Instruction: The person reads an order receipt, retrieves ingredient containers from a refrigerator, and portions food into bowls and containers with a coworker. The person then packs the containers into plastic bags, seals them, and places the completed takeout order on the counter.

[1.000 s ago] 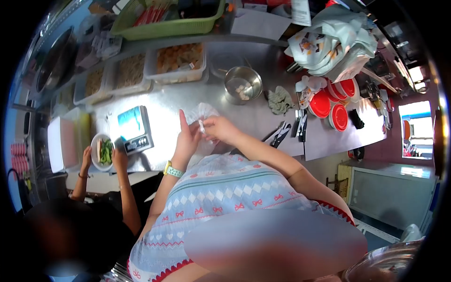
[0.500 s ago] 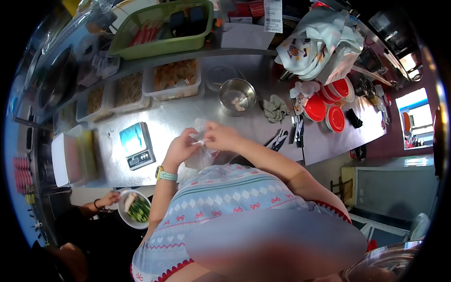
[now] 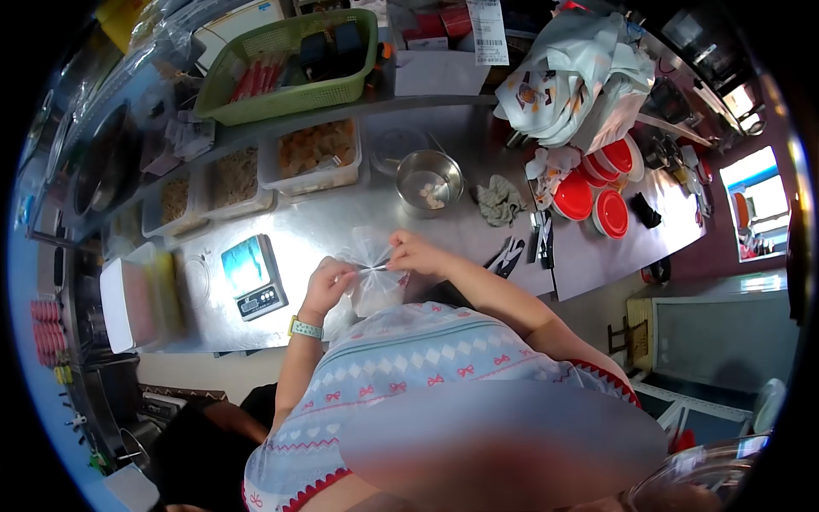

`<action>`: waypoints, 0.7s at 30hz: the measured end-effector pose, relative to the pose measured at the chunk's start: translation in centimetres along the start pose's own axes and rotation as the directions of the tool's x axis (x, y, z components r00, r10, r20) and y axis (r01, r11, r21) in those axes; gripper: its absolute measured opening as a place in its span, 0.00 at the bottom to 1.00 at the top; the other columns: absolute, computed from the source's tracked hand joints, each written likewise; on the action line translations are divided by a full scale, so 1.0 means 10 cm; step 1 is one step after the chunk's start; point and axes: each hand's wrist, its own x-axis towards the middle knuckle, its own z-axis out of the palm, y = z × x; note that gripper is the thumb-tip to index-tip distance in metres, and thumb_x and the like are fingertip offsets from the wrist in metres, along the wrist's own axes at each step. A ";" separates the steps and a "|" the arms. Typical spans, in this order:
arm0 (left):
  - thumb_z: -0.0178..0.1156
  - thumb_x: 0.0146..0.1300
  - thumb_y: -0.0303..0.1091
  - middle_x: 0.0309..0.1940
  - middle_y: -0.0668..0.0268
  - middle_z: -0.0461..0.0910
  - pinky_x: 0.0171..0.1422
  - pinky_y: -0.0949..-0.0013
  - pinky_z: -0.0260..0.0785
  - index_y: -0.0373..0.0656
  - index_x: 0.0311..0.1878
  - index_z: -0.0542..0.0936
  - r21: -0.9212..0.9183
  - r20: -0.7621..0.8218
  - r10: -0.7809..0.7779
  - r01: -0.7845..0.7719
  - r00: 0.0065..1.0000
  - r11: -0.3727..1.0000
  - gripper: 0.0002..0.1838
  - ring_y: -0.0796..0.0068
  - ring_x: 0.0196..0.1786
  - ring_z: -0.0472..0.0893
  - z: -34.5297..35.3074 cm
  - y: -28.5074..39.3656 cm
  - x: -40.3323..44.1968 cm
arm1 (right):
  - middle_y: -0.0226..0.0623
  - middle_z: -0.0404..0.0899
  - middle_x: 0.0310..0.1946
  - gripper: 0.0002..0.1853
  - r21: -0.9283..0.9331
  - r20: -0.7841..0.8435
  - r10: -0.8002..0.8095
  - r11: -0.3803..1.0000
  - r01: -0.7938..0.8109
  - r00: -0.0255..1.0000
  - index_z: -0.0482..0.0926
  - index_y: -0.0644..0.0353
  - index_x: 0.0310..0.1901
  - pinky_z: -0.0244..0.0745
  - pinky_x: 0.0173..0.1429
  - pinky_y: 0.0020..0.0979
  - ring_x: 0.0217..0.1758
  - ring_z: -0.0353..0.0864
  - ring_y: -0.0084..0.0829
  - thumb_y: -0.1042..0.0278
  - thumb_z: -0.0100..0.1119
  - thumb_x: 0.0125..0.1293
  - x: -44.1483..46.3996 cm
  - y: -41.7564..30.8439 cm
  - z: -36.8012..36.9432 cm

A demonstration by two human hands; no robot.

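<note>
A clear plastic bag (image 3: 377, 297) with pale contents stands at the counter's front edge, close against the apron (image 3: 426, 341). Its neck is gathered, with a twisted strand stretched sideways across it. My left hand (image 3: 329, 286) pinches the strand's left end, and my right hand (image 3: 416, 256) pinches the right end. Above the strand the loose top of the bag fans out. Left of the bag lies a digital kitchen scale (image 3: 254, 277). Beyond my right hand is a steel saucepan (image 3: 428, 183) with a few pale pieces inside.
Food tubs (image 3: 311, 154) line the back of the counter. A crumpled cloth (image 3: 499, 200), scissors (image 3: 509, 256) and red-lidded bowls (image 3: 610, 213) sit to the right. A lidded container (image 3: 128, 299) stands at left. Another person in black (image 3: 209, 452) is at lower left.
My hands have moved apart, drawing the strand straight across the bag's neck. The other person's hand and the bowl of green vegetables have left view at lower left.
</note>
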 end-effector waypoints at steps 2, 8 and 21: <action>0.66 0.58 0.32 0.30 0.67 0.80 0.48 0.68 0.67 0.43 0.34 0.83 -0.051 0.003 0.000 0.000 1.000 0.999 0.04 0.68 0.41 0.74 0.00 0.01 0.04 | 0.39 0.69 0.46 0.08 0.018 0.133 0.006 1.000 -0.009 0.991 0.85 0.56 0.35 0.65 0.58 0.32 0.54 0.68 0.32 0.61 0.64 0.63 0.04 -0.09 -0.09; 0.68 0.52 0.31 0.44 0.67 0.80 0.59 0.59 0.62 0.46 0.42 0.82 0.379 -0.112 0.323 -0.260 0.940 0.888 0.12 0.62 0.49 0.75 0.15 0.63 0.16 | 0.30 0.76 0.38 0.07 -0.097 -0.752 -0.263 0.951 0.294 0.604 0.77 0.61 0.43 0.71 0.49 0.23 0.42 0.75 0.20 0.70 0.50 0.73 0.00 -1.56 -1.61; 0.67 0.54 0.31 0.39 0.66 0.81 0.55 0.57 0.64 0.45 0.36 0.82 0.403 -0.076 0.285 -0.231 0.956 0.886 0.06 0.59 0.47 0.77 0.50 0.51 0.19 | 0.33 0.83 0.42 0.19 0.137 -0.508 -0.005 0.987 0.086 0.861 0.81 0.60 0.48 0.73 0.51 0.26 0.47 0.79 0.23 0.55 0.65 0.64 0.60 -1.89 -2.85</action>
